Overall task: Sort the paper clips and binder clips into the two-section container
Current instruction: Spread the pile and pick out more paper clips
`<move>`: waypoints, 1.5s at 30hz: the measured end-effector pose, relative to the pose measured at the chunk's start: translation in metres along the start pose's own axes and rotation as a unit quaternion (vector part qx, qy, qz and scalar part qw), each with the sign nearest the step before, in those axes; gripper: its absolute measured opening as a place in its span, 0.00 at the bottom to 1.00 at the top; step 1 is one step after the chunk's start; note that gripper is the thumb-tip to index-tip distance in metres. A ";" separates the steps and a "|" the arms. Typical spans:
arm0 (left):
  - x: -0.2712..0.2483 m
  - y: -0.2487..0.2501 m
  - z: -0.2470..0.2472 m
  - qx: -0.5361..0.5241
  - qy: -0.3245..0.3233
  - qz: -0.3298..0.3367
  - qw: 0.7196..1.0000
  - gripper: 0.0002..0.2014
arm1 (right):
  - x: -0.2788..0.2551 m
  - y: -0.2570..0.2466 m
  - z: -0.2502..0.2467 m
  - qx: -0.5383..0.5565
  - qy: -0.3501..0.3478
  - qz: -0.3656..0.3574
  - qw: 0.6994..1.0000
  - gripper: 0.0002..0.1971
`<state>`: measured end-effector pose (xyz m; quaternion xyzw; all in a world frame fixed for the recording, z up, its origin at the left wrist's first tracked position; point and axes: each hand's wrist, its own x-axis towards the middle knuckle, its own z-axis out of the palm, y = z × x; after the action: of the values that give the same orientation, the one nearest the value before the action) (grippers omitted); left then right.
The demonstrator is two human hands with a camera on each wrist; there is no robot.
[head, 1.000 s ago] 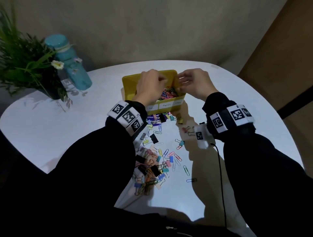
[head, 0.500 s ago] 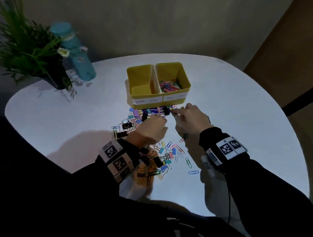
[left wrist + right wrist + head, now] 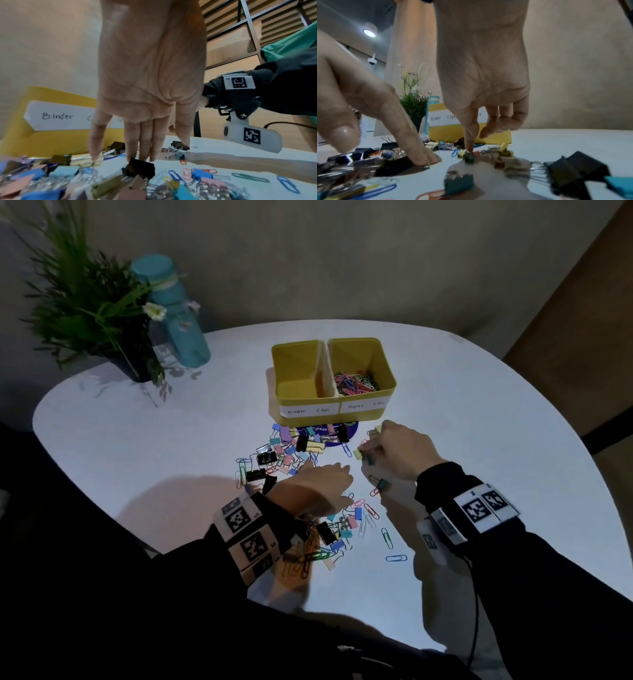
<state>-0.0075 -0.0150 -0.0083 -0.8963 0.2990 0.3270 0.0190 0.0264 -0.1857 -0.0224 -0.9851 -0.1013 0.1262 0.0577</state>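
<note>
The yellow two-section container (image 3: 363,414) stands mid-table; its left section, labelled Binder Clips, looks empty and its right section holds coloured paper clips (image 3: 356,381). A mixed pile of binder clips and paper clips (image 3: 294,450) is spread in front of it. My left hand (image 3: 325,474) lies over the pile with straight fingers (image 3: 144,148), their tips touching down just behind a black binder clip (image 3: 139,169). My right hand (image 3: 368,451) is curled at the pile's right edge, its thumb tip down on a small dark green binder clip (image 3: 469,159); the forefinger is hidden behind it.
A potted plant (image 3: 96,313) and a teal bottle (image 3: 178,313) stand at the table's back left. A dark blue disc (image 3: 352,428) lies under the clips near the container. Loose paper clips (image 3: 387,537) trail toward me on the white table (image 3: 496,422).
Both hands have come back from over the container to the pile on the table. The left hand has flattened onto the clips and the right has drawn in to the pile's right edge.
</note>
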 end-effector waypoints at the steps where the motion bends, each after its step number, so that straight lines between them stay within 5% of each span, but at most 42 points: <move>1: 0.000 -0.002 0.001 -0.005 -0.001 0.002 1.000 0.27 | -0.002 0.003 -0.001 -0.001 0.015 0.004 1.000 0.16; 12: 0.009 -0.011 0.005 -0.054 0.008 0.077 0.996 0.30 | -0.005 0.018 0.007 -0.012 0.008 -0.029 0.999 0.19; 17: 0.013 -0.019 -0.005 -0.049 0.184 -0.007 0.982 0.11 | -0.002 0.007 0.013 -0.013 0.016 -0.065 0.998 0.18; 19: 0.017 -0.025 -0.006 -0.038 0.240 -0.055 0.969 0.13 | 0.004 0.003 0.014 -0.015 0.027 -0.052 0.998 0.21; 24: 0.021 -0.035 0.002 -0.035 0.231 -0.088 0.968 0.16 | 0.014 -0.010 0.020 -0.043 0.029 -0.037 0.998 0.32; 33: 0.019 -0.043 0.011 -0.014 0.239 -0.079 0.968 0.21 | -0.011 -0.005 0.025 -0.149 0.045 -0.090 0.984 0.21; 40: 0.029 -0.032 0.012 0.071 0.174 -0.104 0.977 0.31 | -0.028 0.003 0.026 -0.158 0.046 -0.119 0.979 0.29; 45: 0.032 -0.023 0.006 0.040 0.240 -0.078 0.967 0.30 | -0.044 0.023 0.025 -0.152 0.079 -0.129 0.977 0.28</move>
<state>0.0211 -0.0117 -0.0356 -0.9676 0.2367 0.0873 0.0080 -0.0173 -0.2154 -0.0397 -0.9679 -0.2404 0.0223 -0.0696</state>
